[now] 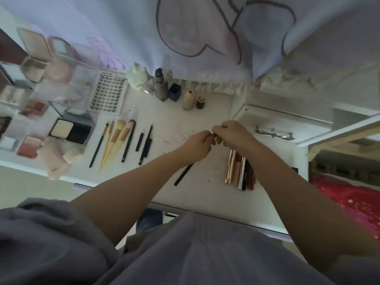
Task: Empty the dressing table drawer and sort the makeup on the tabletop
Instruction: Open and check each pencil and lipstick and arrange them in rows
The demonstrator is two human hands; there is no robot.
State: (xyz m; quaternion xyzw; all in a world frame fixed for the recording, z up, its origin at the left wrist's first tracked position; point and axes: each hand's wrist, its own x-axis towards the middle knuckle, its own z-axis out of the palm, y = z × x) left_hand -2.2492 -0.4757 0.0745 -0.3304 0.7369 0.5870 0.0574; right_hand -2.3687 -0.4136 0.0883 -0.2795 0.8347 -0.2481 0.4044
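Sorting is under way: both hands, left hand (pixel 197 146) and right hand (pixel 231 133), meet at the counter's (pixel 201 194) centre, each grip pinched on a thin black pencil (pixel 183 175) angling toward seven o'clock, which probably next joins the brushes (pixel 117 140) at nine o'clock

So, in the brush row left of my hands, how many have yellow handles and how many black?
Yellow-handled brushes: 3
Black-handled brushes: 2
Total: 5

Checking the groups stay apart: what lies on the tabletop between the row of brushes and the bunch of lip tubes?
In the head view, one black pencil, partly under the left hand, lies between brushes and tubes.
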